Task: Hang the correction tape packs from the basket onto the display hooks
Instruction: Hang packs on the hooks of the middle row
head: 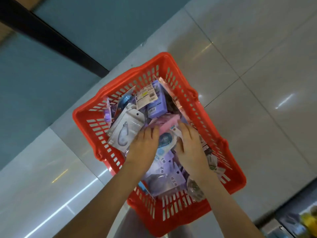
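Note:
A red plastic basket (89,121) stands on the tiled floor below me, filled with several correction tape packs in purple, pink, white and blue. Both my hands reach down into it. My left hand (143,146) lies palm down with fingers straight on the pile, next to a white pack (124,129) with a grey tape dispenser. My right hand (190,145) lies flat on the packs too, fingertips at a pink pack (167,123). Between the hands shows a blue-and-white pack (166,140). No display hooks are in view.
Glossy grey floor tiles (257,83) surround the basket. A grey-green panel with a black strip (51,42) runs along the upper left. A low shelf edge with yellow and blue goods (307,222) shows at the bottom right corner.

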`<state>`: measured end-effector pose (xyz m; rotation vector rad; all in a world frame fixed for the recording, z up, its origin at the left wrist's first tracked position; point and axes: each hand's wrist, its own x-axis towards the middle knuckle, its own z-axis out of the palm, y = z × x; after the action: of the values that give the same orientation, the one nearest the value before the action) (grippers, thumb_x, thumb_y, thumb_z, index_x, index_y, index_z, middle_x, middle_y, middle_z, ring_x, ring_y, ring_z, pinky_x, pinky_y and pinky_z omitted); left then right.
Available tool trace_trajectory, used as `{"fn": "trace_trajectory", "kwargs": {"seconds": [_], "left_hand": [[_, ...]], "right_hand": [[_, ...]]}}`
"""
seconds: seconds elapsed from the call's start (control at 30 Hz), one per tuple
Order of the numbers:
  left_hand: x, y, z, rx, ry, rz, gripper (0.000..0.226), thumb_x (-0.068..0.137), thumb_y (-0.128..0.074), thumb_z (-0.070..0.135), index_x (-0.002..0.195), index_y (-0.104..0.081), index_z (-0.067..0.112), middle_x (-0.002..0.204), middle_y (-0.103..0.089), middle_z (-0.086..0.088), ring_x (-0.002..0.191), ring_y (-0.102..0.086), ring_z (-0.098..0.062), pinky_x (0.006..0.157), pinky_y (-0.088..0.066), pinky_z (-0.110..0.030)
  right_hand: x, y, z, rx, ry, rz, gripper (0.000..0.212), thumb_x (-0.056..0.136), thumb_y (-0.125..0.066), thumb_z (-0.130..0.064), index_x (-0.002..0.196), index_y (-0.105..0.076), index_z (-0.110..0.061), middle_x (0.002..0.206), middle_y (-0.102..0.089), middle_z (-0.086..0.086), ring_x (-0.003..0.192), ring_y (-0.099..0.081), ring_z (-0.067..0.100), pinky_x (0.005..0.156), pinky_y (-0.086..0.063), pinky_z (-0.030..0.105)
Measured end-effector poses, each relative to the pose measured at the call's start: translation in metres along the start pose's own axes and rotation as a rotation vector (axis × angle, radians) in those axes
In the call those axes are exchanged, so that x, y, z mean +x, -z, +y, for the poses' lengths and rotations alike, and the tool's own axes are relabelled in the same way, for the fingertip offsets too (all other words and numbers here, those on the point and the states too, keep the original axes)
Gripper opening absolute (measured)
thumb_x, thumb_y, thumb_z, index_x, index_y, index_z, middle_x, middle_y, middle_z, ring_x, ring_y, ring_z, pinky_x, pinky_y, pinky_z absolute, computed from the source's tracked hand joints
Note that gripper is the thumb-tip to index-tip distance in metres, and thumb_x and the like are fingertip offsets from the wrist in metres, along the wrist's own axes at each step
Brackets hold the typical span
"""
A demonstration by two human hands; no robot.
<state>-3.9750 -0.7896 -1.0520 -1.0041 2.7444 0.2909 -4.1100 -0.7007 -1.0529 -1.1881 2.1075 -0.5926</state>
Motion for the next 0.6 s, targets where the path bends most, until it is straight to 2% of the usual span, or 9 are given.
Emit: {"fn": "trace_trajectory", "kwargs": {"seconds": [0.07,0.1,0.17,0.23,0.3,0.37,0.43,0.53,0.6], "left_hand": [[-0.011,0.018,-0.012,-0.073,0.053,0.062,0.034,0.07,-0.07,0.007,0.101,-0.055,0.005,0.071,-0.066,-0.008,0.051,-0.063,-0.018,0.039,-0.045,-0.022],[-0.02,0.029,-0.019,-0.177,0.135,0.064,0.033,0.071,-0.069,0.012,0.1,-0.055,0.006,0.069,-0.066,-0.008,0.046,-0.062,-0.019,0.035,-0.042,-0.022],[-0.033,0.055,-0.033,-0.483,0.45,0.008,0.02,0.089,-0.057,0.019,0.107,-0.055,0.011,0.076,-0.066,-0.005,0.051,-0.062,-0.017,0.042,-0.046,-0.021],[-0.045,0.064,-0.049,-0.766,0.753,-0.083,0.014,0.096,-0.055,0.017,0.11,-0.057,0.017,0.085,-0.063,-0.002,0.064,-0.061,-0.011,0.056,-0.045,-0.018],[-0.056,0.061,-0.066,-0.988,0.894,0.008,0.007,0.097,-0.055,0.017,0.101,-0.058,0.022,0.09,-0.066,0.0,0.078,-0.066,-0.017,0.069,-0.051,-0.025],[-0.054,0.06,-0.073,-1.186,0.984,0.122,0.006,0.097,-0.054,0.024,0.097,-0.059,0.027,0.1,-0.069,0.001,0.089,-0.068,-0.026,0.083,-0.056,-0.042],[-0.05,0.057,-0.072,-1.304,1.037,0.21,0.009,0.095,-0.052,0.03,0.096,-0.059,0.026,0.102,-0.069,0.0,0.091,-0.069,-0.024,0.083,-0.056,-0.044],[-0.041,0.055,-0.066,-1.363,1.098,0.308,0.009,0.099,-0.049,0.025,0.097,-0.058,0.024,0.098,-0.068,0.005,0.086,-0.071,-0.015,0.078,-0.056,-0.034],[-0.038,0.051,-0.062,-1.354,1.109,0.327,0.009,0.099,-0.049,0.026,0.098,-0.058,0.026,0.097,-0.068,0.01,0.088,-0.07,-0.013,0.077,-0.056,-0.03]], "right_hand": [[0.01,0.008,0.0,0.083,-0.071,-0.008,0.045,0.098,-0.048,-0.01,0.143,-0.042,-0.007,0.137,-0.048,0.01,0.128,-0.037,0.016,0.105,-0.027,0.022],[0.016,0.011,0.001,0.137,-0.114,-0.022,0.046,0.099,-0.048,-0.015,0.144,-0.041,-0.011,0.14,-0.047,0.007,0.131,-0.038,0.016,0.107,-0.028,0.024],[0.031,0.013,0.002,0.222,-0.175,-0.04,0.049,0.099,-0.051,-0.02,0.146,-0.04,-0.019,0.142,-0.048,0.002,0.133,-0.041,0.017,0.11,-0.033,0.031],[0.048,0.007,-0.003,0.256,-0.168,-0.048,0.052,0.097,-0.056,-0.021,0.146,-0.04,-0.022,0.142,-0.049,-0.001,0.132,-0.043,0.014,0.108,-0.035,0.029],[0.062,-0.003,-0.012,0.21,-0.176,-0.078,0.055,0.094,-0.061,-0.022,0.144,-0.041,-0.017,0.14,-0.048,0.001,0.13,-0.042,0.014,0.105,-0.032,0.027],[0.073,-0.013,-0.021,0.051,-0.144,0.022,0.052,0.088,-0.068,-0.025,0.134,-0.051,-0.009,0.131,-0.052,0.013,0.123,-0.046,0.032,0.105,-0.036,0.043],[0.079,-0.024,-0.028,-0.088,-0.069,0.129,0.057,0.077,-0.076,-0.028,0.126,-0.055,-0.005,0.122,-0.055,0.019,0.114,-0.047,0.04,0.095,-0.042,0.056],[0.082,-0.04,-0.034,-0.369,0.076,0.132,0.084,0.067,-0.083,-0.037,0.136,-0.044,-0.009,0.127,-0.054,0.017,0.118,-0.042,0.031,0.095,-0.042,0.053],[0.086,-0.051,-0.032,-0.468,0.089,0.114,0.094,0.065,-0.083,-0.045,0.14,-0.039,-0.01,0.127,-0.057,0.015,0.117,-0.051,0.031,0.099,-0.042,0.05]]}}
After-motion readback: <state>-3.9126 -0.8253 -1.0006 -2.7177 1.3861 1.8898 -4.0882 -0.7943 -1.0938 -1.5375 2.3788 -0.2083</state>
